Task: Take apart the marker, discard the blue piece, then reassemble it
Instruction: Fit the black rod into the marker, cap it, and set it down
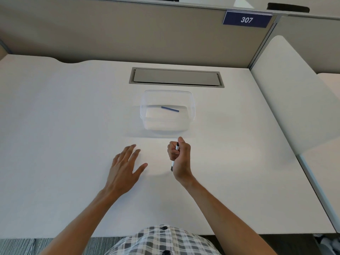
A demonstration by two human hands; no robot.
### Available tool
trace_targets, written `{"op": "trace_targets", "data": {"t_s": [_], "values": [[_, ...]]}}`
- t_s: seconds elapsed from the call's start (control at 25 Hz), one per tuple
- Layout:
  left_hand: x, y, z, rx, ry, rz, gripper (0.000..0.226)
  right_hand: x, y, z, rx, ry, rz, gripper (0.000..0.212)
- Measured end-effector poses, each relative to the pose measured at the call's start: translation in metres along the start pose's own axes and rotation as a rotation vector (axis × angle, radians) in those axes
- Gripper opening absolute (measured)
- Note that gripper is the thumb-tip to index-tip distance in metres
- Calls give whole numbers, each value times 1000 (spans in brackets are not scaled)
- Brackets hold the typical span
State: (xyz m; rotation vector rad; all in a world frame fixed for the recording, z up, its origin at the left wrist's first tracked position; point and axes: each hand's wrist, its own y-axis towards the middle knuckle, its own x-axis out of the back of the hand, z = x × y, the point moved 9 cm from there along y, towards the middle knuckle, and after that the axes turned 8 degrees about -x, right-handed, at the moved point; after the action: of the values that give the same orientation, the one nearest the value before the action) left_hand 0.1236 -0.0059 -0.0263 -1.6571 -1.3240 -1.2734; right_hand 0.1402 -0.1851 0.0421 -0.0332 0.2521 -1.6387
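Right hand point(179, 157) grips marker point(177, 147); blue piece point(170, 109) lies in container point(147, 100).

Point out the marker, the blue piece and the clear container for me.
marker point(177, 147): head view, white barrel above the fist.
blue piece point(170, 109): head view, its middle.
clear container point(167, 91): head view, far rim.

Bright even light, soft shadows under hands, wide-angle bowing at edges

Bare counter point(64, 126) is seen left and right of the clear container point(167, 124), which stands ahead of both hands. Farther reach is blocked by the partition wall point(128, 37) behind the recessed cable hatch point(175, 77).
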Motion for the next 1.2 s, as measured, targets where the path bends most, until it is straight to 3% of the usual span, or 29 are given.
{"op": "trace_targets", "data": {"t_s": [0.16, 1.2], "values": [[-13, -2, 25, 67, 45, 35, 76, 2, 5, -8, 22, -28, -11, 40], [-22, -8, 29, 71, 50, -7, 71, 7, 14, -16, 138, -64, -52, 37]]}}
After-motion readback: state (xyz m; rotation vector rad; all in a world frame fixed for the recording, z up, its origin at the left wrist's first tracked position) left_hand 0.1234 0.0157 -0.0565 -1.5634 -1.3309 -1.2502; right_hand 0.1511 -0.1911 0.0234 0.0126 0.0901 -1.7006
